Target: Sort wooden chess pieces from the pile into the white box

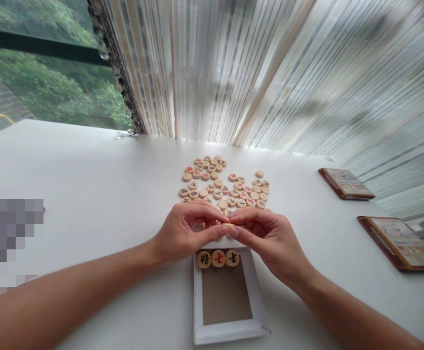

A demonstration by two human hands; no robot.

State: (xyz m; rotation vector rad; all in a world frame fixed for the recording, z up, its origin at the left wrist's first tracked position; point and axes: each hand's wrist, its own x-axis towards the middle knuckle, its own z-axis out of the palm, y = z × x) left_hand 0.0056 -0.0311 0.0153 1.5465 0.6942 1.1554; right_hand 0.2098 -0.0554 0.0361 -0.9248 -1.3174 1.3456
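while hands (188,226) (268,233) pinch disc (228,225), round pieces (218,194) lie beyond; box (229,331) rectangular

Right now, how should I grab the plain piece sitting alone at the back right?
I'd come from above and pinch the lone plain piece by opposite sides of its round rim. It lies flat, apart from the other pieces, so fingertips should fit around it.

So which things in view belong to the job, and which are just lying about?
In the job:
left hand and right hand
held xiangqi piece, pinched between both
open white box
three xiangqi pieces in it
loose xiangqi pieces on the table

Seemingly just lying about:
nearer printed box, right
farther printed box, right
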